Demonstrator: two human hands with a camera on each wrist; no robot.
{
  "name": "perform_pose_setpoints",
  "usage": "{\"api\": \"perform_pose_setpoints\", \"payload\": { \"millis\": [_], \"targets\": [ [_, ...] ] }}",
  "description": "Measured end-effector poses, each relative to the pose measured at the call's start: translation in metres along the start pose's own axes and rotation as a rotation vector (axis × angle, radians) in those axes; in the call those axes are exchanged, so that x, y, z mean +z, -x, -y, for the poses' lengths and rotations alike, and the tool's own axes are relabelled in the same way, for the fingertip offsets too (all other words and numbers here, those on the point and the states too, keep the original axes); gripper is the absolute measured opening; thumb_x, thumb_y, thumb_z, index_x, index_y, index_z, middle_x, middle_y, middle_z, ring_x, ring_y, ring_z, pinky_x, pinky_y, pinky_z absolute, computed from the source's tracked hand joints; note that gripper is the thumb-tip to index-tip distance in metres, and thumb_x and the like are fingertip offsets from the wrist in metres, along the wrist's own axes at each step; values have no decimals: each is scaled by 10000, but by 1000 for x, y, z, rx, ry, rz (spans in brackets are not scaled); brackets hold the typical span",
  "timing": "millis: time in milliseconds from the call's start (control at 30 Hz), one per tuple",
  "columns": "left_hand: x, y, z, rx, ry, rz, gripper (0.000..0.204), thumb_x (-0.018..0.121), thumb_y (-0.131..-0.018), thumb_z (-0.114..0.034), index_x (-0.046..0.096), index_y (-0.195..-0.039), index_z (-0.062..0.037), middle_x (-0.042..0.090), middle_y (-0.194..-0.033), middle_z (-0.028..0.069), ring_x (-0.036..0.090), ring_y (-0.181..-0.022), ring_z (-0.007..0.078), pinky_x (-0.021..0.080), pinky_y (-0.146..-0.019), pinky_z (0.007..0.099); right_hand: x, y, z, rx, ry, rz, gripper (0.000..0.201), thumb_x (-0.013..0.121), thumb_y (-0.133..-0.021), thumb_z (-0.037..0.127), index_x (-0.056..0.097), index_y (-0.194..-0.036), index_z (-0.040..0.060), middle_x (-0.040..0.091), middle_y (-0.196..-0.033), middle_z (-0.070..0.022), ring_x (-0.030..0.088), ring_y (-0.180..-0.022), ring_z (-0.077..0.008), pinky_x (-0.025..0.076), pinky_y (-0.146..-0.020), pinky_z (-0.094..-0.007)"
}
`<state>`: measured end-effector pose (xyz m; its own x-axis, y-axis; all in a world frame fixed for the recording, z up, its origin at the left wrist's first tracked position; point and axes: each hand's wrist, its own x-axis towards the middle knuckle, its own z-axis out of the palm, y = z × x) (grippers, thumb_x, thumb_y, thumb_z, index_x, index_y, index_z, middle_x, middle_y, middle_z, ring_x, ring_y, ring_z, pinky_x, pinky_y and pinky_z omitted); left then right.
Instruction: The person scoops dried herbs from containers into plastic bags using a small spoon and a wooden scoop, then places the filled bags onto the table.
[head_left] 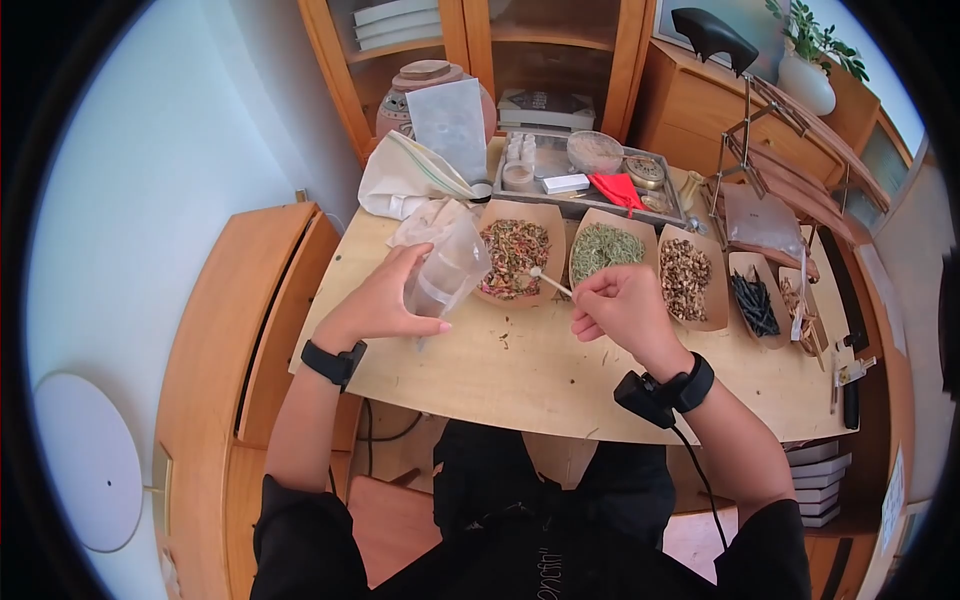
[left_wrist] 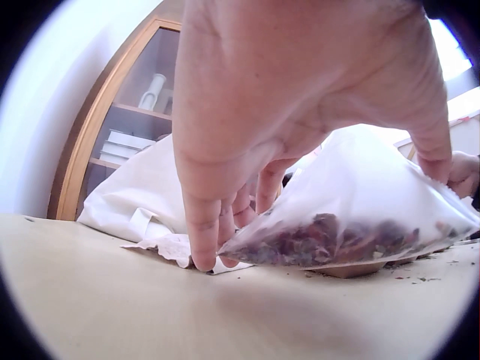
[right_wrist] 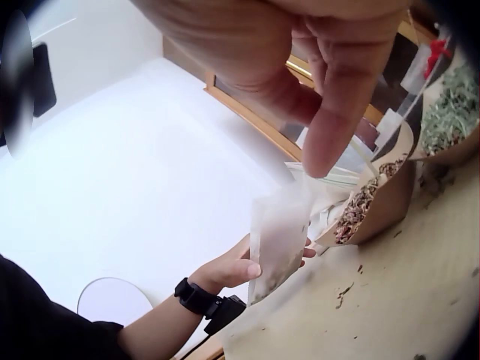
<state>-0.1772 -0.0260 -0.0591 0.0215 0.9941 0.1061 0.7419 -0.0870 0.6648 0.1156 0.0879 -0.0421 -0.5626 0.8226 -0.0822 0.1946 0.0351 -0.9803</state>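
I am facing a glass-fronted wooden cabinet (head_left: 478, 50). On my left, a pale wall (head_left: 130, 180) is rising beside a wooden drawer unit (head_left: 222, 330).

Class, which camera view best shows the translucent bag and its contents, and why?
The left wrist view: the translucent bag appears close and large, its dark reddish contents plain through the side. The head view shows it smaller, from above, in the left hand; the right wrist view shows it small and hazy, contents faint.
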Motion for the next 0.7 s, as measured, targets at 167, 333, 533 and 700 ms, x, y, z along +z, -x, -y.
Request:
{"api": "perform_pose_setpoints", "payload": {
  "millis": [167, 333, 533, 700],
  "targets": [
    [1, 1, 7, 3, 12, 1, 1025, 828, -627, -392, 316, -1389, 64, 418, -1317, 220, 459, -1212, 326, 388, -1016, 377, 10, -13, -11, 140, -33, 103, 99, 605, -864, 9, 634, -859, -86, 654, -717, -125, 675, -616, -190, 590, -573, -284],
    [2, 1, 8, -5, 20, 10, 1027, 828, -626, -399, 318, -1390, 60, 428, -1302, 214, 461, -1198, 319, 388, -1010, 375, 27, -20, -33, 151, -216, 119, 118, 609, -895, 39, 627, -911, -76, 662, -773, -132, 680, -649, -196, 594, -600, -289],
    [0, 3, 8, -16, -3, 5, 1030, 827, -624, -405, 320, -1389, 61, 429, -1302, 219, 461, -1200, 321, 386, -1014, 374, 30, -17, -41, 153, -325, 73, 125, 595, -917, 50, 610, -966, -63, 665, -835, -139, 678, -700, -190, 593, -644, -288],
    [1, 2, 11, -5, -6, 7, 1020, 825, -627, -402, 325, -1384, 66, 426, -1310, 225, 460, -1211, 325, 386, -1016, 372, 27, -16, -43, 135, -370, 41, 118, 578, -922, 31, 601, -971, -74, 659, -842, -149, 679, -710, -197, 601, -646, -291]
  ]
}}
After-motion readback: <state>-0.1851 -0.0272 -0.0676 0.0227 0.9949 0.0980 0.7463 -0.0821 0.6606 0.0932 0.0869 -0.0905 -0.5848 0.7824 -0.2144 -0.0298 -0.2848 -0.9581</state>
